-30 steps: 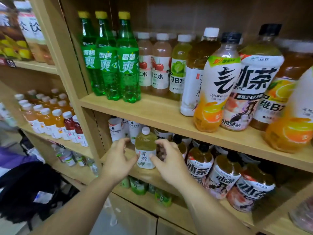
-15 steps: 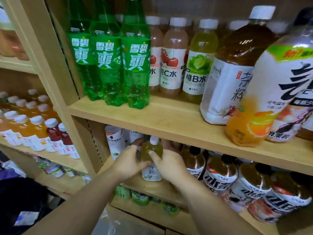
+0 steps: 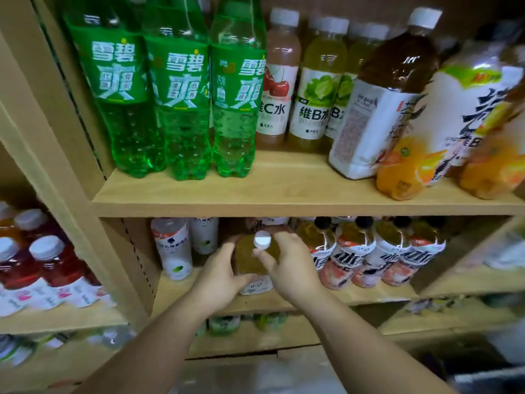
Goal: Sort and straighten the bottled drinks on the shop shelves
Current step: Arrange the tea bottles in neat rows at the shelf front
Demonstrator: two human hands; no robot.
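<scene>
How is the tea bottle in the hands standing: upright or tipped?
Tipped towards the camera, it seems: the white cap of the tea bottle shows its flat top full on. Left hand and right hand grip it.

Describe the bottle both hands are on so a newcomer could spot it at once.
Find the shelf below the three green soda bottles. There the left hand and right hand grip one bottle, between white bottles and black-capped tea bottles. Unlike them, it pairs yellow-green drink with a white cap.
</scene>
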